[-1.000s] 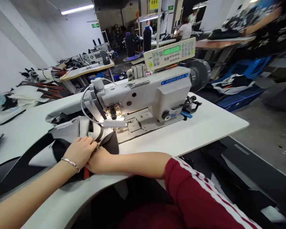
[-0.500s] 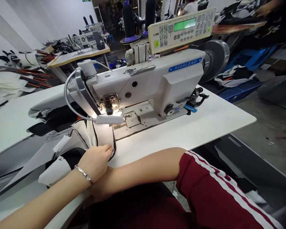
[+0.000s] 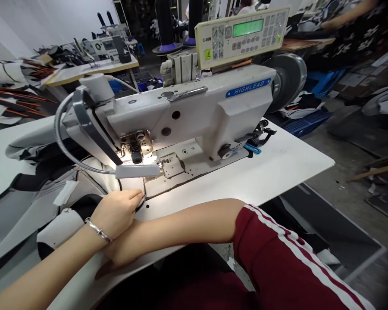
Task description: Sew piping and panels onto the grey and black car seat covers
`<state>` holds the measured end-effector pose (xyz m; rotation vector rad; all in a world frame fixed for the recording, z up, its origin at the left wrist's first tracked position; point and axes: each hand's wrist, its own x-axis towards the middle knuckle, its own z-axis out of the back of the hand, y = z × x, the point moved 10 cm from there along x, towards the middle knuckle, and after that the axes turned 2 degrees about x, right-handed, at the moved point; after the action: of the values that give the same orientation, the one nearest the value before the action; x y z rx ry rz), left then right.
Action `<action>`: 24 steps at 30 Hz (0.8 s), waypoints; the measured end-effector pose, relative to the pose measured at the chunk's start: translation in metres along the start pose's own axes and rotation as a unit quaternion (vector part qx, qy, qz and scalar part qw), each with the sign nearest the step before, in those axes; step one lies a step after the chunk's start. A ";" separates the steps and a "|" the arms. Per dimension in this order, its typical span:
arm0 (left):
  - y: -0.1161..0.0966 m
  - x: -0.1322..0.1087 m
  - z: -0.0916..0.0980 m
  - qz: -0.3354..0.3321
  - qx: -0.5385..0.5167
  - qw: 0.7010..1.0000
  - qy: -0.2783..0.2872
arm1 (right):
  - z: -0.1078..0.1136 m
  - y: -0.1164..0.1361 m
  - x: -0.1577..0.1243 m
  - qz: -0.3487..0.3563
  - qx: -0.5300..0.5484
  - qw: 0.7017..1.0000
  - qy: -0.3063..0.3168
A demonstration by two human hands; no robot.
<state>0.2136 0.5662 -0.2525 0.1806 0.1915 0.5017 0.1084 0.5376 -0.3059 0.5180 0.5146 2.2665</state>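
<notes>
My left hand (image 3: pixel 114 213), a silver bangle at its wrist, lies at the front of the sewing machine (image 3: pixel 194 112). Its fingers are pressed together on the edge of a pale fabric piece (image 3: pixel 131 186) with dark edging. That piece runs under the machine's lit needle area, partly covered by the lamp (image 3: pixel 137 171). Below the left wrist my right hand (image 3: pixel 121 252) crosses over from the right, low at the table's front edge. Its fingers are mostly hidden and shadowed, so what they do is unclear. Joined grey, white and black fabric (image 3: pixel 48 202) spreads to the left.
The white tabletop (image 3: pixel 278 159) has a rounded right corner. A control panel (image 3: pixel 242 36) and thread cones (image 3: pixel 164 26) rise behind the machine. Another machine (image 3: pixel 105 49) stands back left; a person's arm (image 3: pixel 352 17) shows at the back right.
The camera view has shifted, so the machine sits farther left. My left hand has come closer to the needle area with the fabric. More of my right hand shows below the left wrist.
</notes>
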 end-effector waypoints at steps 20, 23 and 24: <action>0.013 0.034 0.007 0.013 0.006 1.000 -0.013 | 0.024 -0.007 0.007 0.054 0.019 0.998 0.037; 0.000 -0.007 0.038 0.028 0.024 0.989 -0.147 | 0.039 -0.014 -0.001 0.015 0.000 0.999 -0.051; -0.001 -0.034 0.049 0.034 0.032 0.977 -0.209 | 0.045 -0.018 -0.002 -0.003 -0.007 0.997 -0.074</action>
<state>0.1955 0.5422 -0.2011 0.3517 -0.2108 0.5148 0.1428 0.5566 -0.2782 0.6704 0.4242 2.2039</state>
